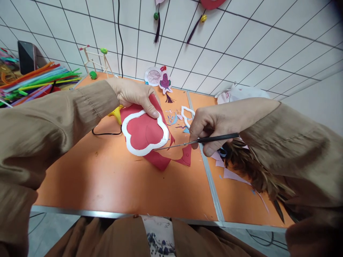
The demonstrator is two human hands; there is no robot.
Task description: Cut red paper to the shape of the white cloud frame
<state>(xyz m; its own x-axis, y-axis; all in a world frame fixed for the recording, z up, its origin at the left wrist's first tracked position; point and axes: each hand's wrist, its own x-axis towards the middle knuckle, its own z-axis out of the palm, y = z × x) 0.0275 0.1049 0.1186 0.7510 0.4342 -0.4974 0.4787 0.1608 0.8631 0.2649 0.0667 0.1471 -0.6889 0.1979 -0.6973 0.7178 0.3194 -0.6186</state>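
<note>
My left hand (pixel 143 98) pinches a sheet of red paper (pixel 142 130) together with a white scalloped frame (pixel 128 141) that lies on it, thumb on top near the frame's upper right. My right hand (pixel 207 130) is closed around the black handles of a pair of scissors (pixel 218 137). The blades point left and reach the red paper at the frame's lower right edge. Whether the blades are apart, I cannot tell. A cut piece of red paper (pixel 184 157) hangs or lies just below the blades.
Small paper scraps (pixel 174 117) and another white frame (pixel 184 113) lie behind the scissors. Brown feathers (pixel 249 160) are at right, coloured pipe cleaners (pixel 45 84) and a phone (pixel 26 57) at left. A yellow tool (pixel 116 115) with a cord sits behind the red paper. A tiled wall rises behind.
</note>
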